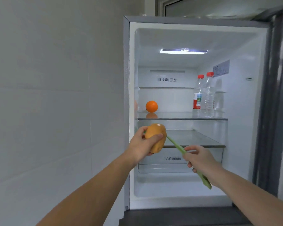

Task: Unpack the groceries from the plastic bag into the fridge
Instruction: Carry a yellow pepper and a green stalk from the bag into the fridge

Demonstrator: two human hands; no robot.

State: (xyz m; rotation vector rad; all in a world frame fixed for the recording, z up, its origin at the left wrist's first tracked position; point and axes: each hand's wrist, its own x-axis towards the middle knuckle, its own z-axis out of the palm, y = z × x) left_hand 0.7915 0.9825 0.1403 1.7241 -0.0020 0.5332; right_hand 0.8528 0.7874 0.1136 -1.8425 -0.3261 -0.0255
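The fridge (132, 111) stands open in front of me. My left hand (140, 145) grips a yellow-orange bell pepper (155, 131) at the fridge's left edge, level with the lower glass shelf (196, 137). My right hand (201, 159) holds a long green stalk (175, 144) that slants from behind the pepper down past my wrist. An orange (151, 106) sits at the left of the upper glass shelf (178, 115). Two clear bottles with red caps (206, 98) stand at that shelf's right. The plastic bag is not in view.
A clear drawer (163, 168) lies under the lower shelf. The fridge door (274, 111) hangs open at the right. A white tiled wall (55, 95) fills the left. A dark lower compartment front (178, 216) runs beneath the fridge opening.
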